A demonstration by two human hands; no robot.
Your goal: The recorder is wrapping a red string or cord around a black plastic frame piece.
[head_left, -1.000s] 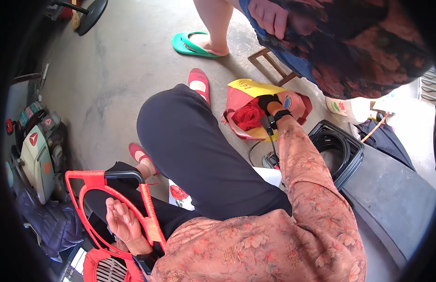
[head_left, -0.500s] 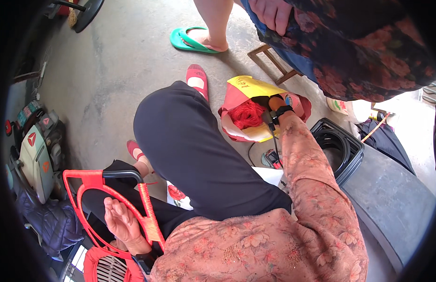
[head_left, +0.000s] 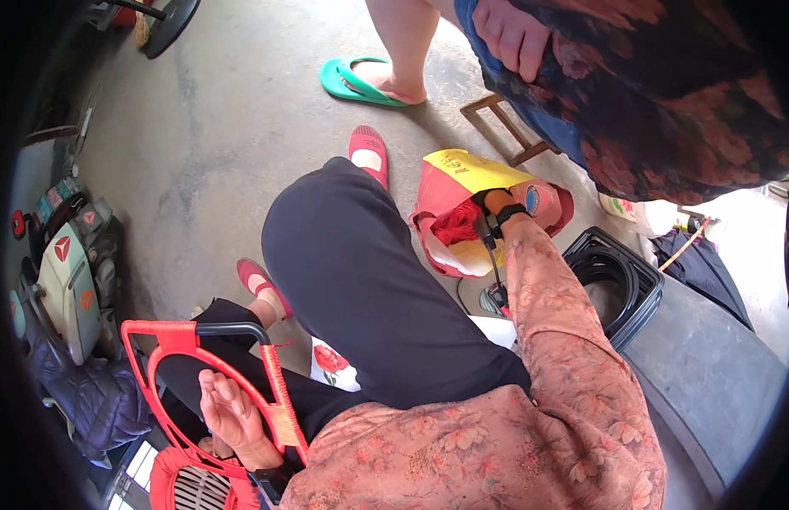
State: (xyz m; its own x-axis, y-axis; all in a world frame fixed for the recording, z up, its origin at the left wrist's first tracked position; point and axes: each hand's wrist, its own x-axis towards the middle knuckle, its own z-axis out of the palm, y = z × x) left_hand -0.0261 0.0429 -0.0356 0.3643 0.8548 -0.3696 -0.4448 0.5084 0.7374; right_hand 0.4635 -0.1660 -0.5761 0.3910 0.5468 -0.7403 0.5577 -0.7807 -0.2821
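Observation:
My right hand [head_left: 497, 203] reaches into a red and yellow paper-like bag [head_left: 462, 173] on the floor. Its fingers are hidden inside, beside a bundle of red cord [head_left: 455, 224]. A dark band with a small black device and cable is on that wrist. My left hand [head_left: 232, 414] is palm up with its fingers stretched out, at a chair-like frame [head_left: 283, 399] by my lap. Red cord wraps much of this frame; one top bar [head_left: 233, 329] is bare black. Whether the hand touches the frame, I cannot tell.
Another person in a green flip-flop [head_left: 360, 82] stands ahead, near a wooden stool frame [head_left: 507, 127]. At right are a black crate with coiled hose [head_left: 611, 280] and a grey bench [head_left: 709, 357]. Machines [head_left: 67, 280] and a dark padded jacket [head_left: 93, 395] lie left.
The whole view has shifted slightly, so things appear lower and further right. My right hand is still in the bag, and my left hand stays palm up at the frame.

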